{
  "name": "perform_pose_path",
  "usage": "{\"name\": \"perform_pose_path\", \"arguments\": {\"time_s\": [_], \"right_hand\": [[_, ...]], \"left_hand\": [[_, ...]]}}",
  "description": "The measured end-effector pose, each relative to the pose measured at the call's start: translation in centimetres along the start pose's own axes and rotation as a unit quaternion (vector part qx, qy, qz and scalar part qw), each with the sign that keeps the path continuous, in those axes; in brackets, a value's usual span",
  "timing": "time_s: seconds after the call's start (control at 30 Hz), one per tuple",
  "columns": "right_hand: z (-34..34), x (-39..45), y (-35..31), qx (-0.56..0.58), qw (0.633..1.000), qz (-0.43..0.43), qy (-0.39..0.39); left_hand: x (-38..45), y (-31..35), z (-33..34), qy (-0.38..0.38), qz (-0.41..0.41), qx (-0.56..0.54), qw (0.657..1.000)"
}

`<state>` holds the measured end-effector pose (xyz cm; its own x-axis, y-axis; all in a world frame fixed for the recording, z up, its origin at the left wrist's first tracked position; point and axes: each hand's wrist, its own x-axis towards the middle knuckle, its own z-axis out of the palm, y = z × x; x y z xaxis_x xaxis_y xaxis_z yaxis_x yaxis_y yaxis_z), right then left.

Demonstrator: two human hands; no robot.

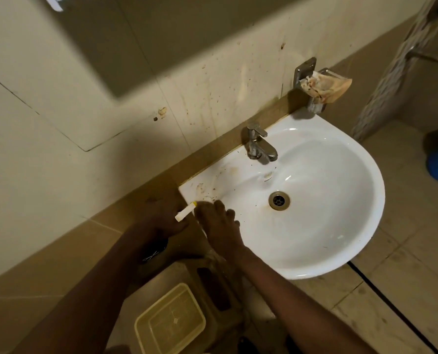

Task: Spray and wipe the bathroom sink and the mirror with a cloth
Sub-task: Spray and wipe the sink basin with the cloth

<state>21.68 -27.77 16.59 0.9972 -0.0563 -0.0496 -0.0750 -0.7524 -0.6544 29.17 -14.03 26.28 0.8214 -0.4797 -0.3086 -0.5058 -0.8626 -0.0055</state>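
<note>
Mirror (125,42): up on the wall at far left, well above my hands; flat glass, rigid and breakable, so I judge it wants light pressure, not a hard lean.
Left hand (165,221): my fingers curl round 1 small white tube (186,212) with a yellow tip, just off the sink's left corner; it looks light and stiff, and I hold it mid-length.
Right hand (219,223): fingers spread and fairly straight, resting on the sink's left rim, holding nothing.
Sink (353,226): white glazed basin fixed to the wall, brown stains on its left ledge; I judge it hard, fixed and slippery when wet, so I would brace on the rim.
Tap (260,145): 1 metal tap at the back edge, beside the stains.
Cloth: a crumpled rag (325,86) sits in the wall holder at upper right, well apart from both hands; soft and light, best bunched in my palm.
Spray bottle: none in view.
</note>
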Motion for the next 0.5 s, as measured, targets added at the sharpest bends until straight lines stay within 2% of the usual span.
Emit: {"name": "perform_pose_path", "arguments": {"time_s": [0.07,0.1,0.27,0.33,0.43,0.5], "right_hand": [[0.0,1.3,-1.0,0.063,0.995,0.060,0.046],[0.1,1.1,-1.3,0.054,0.995,0.072,0.049],[1.8,-3.3,-2.2,-0.115,0.989,0.075,0.054],[1.7,-2.0,-2.5,-0.098,0.988,0.108,0.059],[0.6,2.3,-3.2,-0.020,0.992,0.123,0.012],[0.4,4.1,-3.1,-0.005,0.990,0.139,0.014]], "left_hand": [[0.3,-0.7,-0.1,0.007,0.011,-0.025,1.000],[0.5,-1.0,-0.3,0.015,0.010,-0.031,0.999],[0.9,-1.3,-0.9,0.021,0.022,-0.029,0.999],[1.2,-1.2,-1.0,0.021,0.037,-0.039,0.998],[2.0,-0.9,-1.2,0.016,0.049,-0.006,0.999],[2.2,-0.8,-1.5,0.035,0.048,-0.013,0.998]]}}
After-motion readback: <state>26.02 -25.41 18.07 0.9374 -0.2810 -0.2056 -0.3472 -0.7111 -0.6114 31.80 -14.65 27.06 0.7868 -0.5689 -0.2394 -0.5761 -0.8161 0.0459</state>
